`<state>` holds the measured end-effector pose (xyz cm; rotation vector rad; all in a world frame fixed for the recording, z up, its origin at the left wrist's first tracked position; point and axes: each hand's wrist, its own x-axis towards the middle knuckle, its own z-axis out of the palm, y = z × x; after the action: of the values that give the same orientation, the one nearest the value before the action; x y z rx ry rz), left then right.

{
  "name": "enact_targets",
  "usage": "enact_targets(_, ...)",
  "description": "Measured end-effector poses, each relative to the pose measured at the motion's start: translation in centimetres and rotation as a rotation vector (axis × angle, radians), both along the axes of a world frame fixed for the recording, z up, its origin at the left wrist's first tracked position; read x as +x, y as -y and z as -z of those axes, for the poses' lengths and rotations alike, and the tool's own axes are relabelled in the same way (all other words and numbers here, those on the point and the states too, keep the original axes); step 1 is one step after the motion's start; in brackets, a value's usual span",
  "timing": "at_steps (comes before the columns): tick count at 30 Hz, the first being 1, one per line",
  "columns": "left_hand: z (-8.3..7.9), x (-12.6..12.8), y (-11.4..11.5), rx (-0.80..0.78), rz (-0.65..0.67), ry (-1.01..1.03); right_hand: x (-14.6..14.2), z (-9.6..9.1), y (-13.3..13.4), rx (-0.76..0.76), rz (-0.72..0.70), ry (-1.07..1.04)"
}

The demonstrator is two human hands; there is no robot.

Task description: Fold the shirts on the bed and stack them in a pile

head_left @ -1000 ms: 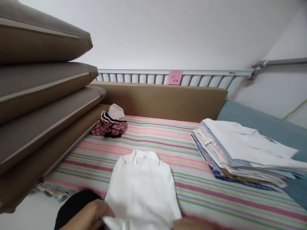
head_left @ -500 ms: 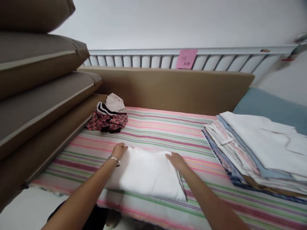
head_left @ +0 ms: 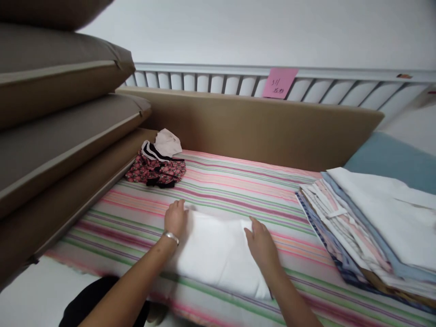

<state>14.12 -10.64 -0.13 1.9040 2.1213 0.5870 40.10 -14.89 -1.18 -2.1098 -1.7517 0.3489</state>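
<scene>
A folded piece of white cloth (head_left: pixel 218 254) lies in front of me on a striped bed sheet (head_left: pixel 235 193). My left hand (head_left: pixel 176 220), with a silver bracelet at the wrist, is closed at the far left corner of the cloth; its fingertips are partly hidden. At the opposite far corner, my right hand (head_left: pixel 261 240) holds the cloth's edge between thumb and fingers. The cloth is flat, with slight creases near its right side.
To the right lies a stack of folded clothes (head_left: pixel 368 227), white on top. A crumpled floral garment (head_left: pixel 156 170) and a pale cloth (head_left: pixel 168 143) sit back left. Brown cushions (head_left: pixel 68 131) rise at the left. Behind, a brown board (head_left: pixel 252 127) leans below a pink note (head_left: pixel 280 83).
The view has shifted slightly left. My left hand has turned more upright over the cloth's corner, and my right hand's fingers have loosened a little. The cloth remains folded.
</scene>
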Motion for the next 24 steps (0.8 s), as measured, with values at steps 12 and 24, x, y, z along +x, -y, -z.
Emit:
enact_targets(12,3.0,7.0,8.9,0.075,0.385,-0.130,-6.0,4.1,3.5,0.030,-0.337,0.277)
enact_targets(24,5.3,0.4,6.6,0.062,0.167,-0.294,-4.6,4.1,3.8,-0.009,-0.251,0.274)
